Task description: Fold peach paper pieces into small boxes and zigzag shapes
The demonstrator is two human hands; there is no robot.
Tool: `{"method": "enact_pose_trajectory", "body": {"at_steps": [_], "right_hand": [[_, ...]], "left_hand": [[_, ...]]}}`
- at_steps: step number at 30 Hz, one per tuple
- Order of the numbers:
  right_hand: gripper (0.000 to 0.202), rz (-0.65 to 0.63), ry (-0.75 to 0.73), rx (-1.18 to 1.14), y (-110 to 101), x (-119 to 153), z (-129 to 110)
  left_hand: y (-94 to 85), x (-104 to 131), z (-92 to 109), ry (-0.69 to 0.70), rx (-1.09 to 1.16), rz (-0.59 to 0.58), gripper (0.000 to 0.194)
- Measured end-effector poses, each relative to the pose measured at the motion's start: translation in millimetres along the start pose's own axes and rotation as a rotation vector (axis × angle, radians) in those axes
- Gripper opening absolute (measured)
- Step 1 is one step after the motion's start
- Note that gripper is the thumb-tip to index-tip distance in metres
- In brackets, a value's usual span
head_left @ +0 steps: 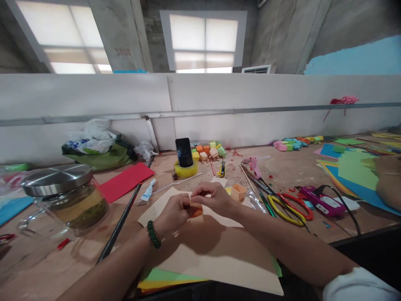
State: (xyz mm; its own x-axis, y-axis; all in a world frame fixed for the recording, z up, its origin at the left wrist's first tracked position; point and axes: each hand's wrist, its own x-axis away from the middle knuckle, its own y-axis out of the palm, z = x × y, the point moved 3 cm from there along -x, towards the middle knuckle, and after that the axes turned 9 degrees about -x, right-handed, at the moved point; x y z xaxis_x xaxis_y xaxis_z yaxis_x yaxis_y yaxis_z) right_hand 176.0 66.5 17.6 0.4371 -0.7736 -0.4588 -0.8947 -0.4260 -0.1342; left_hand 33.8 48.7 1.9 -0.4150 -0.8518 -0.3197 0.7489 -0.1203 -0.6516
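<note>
A small folded orange paper piece is held over a large beige paper sheet. My left hand, with a dark green bead bracelet on the wrist, closes its fingers around the piece from the left. From the right, my right hand pinches its upper edge with thumb and fingertips together. The fingers partly hide the paper's shape. Just beyond my right hand stands an open peach paper box. Green and yellow sheets show under the beige one.
A lidded glass tea mug stands left, beside red paper. A phone leans on a tape roll. At right lie yellow-handled scissors, a pink glue gun and a magenta device. Another person's hand rests by coloured sheets.
</note>
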Motion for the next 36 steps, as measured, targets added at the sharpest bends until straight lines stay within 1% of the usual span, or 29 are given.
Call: {"method": "enact_pose_trajectory", "body": {"at_steps": [2,4,6,7,9,11,12,14,16,18,20,22,27,29,31,33,36], "right_hand": [[0.022,-0.007,0.051,0.008,-3,-1,2],[0.022,-0.061,0.132,0.04,-5,-2,9],[0.012,-0.117,0.197,0.067,-6,-3,17],[0.007,-0.123,0.213,0.073,-6,-3,21],[0.003,-0.085,0.213,0.074,-7,-3,26],[0.003,-0.038,0.185,0.075,-7,-3,26],[0.003,-0.024,0.164,0.078,-7,-3,25],[0.005,-0.023,0.109,0.081,-6,-3,22],[0.007,-0.042,0.048,0.07,-5,-4,17],[0.012,-0.094,0.017,0.05,-6,-4,12],[0.014,-0.16,0.034,0.027,-8,-4,10],[0.012,-0.191,0.074,0.024,-10,-5,11],[0.013,-0.161,0.204,0.025,-11,-7,21],[0.017,-0.163,0.254,-0.011,-10,-7,25],[0.023,-0.173,0.289,-0.032,-11,-7,27],[0.026,-0.187,0.298,-0.039,-12,-8,28],[0.02,-0.186,0.246,0.011,-13,-8,26]], "left_hand": [[-0.4,-1,-2,-0.021,0.006,-0.001,0.022],[-1.9,-2,-2,-0.045,-0.019,-0.01,0.024],[-4.6,-3,-1,-0.084,-0.044,-0.012,0.022],[-6.0,-3,-1,-0.116,-0.051,-0.025,0.02],[-8.0,-3,0,-0.209,-0.046,-0.084,0.02],[-9.0,-3,1,-0.308,0.002,-0.154,0.025],[-9.5,-3,1,-0.346,0.027,-0.173,0.029],[-10.7,-3,0,-0.383,0.038,-0.158,0.035],[-11.1,-3,-2,-0.378,-0.005,-0.123,0.034],[-10.1,-2,-3,-0.353,-0.054,-0.099,0.03],[-8.2,-2,-4,-0.319,-0.078,-0.081,0.031],[-6.1,-1,-3,-0.288,-0.085,-0.063,0.031],[-3.6,1,4,-0.254,-0.13,-0.019,0.03],[-4.7,1,7,-0.227,-0.147,0.004,0.03],[-5.8,1,10,-0.203,-0.158,0.003,0.03],[-6.4,0,12,-0.189,-0.147,-0.016,0.03],[-6.4,1,11,-0.174,-0.088,-0.038,0.03]]}}
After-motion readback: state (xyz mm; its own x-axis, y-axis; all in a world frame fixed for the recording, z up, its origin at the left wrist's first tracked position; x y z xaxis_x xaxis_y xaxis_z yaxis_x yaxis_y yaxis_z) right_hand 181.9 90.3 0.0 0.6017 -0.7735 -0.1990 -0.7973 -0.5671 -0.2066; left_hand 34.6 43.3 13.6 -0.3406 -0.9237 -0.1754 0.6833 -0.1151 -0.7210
